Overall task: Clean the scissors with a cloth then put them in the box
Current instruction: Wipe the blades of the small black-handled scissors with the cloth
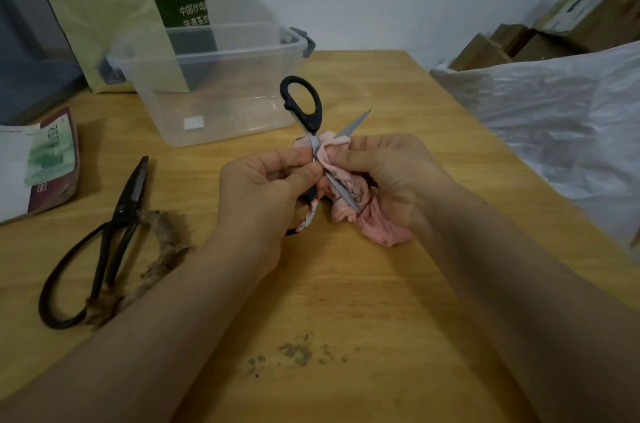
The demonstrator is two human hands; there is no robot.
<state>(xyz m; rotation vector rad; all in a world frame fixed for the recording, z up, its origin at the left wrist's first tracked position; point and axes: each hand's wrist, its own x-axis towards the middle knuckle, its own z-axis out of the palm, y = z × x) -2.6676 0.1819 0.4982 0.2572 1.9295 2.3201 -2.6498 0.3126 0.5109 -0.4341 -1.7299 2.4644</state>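
A person's two hands work over a wooden tabletop [381, 301], seen from above. The left hand [266, 187] pinches a pair of scissors [311, 121] close to the pivot, thumb and fingertips curled round the metal. This grip seems meant to steady the tool while leaving both blades bare for wiping. The scissors are held above the tabletop and spread into a cross. One black handle loop points up and away, one blade tip slants up to the right, and the other blade runs down towards the right palm. The lower handle, marked with red and white, sticks out below the left hand.

The right hand [388, 173] grips a crumpled pink cloth [374, 228]. Its fingers press a fold of the cloth round the blades near the pivot, and the rest is bunched in the palm under the lower blade. The cleaning step looks under way.

A clear plastic box [221, 100] stands open just beyond the hands, with no lid on it, within easy reach for putting the scissors away. To the left, well apart, a dark old pair of shears [121, 221] lies flat with frayed twine wrapped on one handle, probably waiting its turn. Specks of dirt [298, 353] dot the tabletop nearer the person
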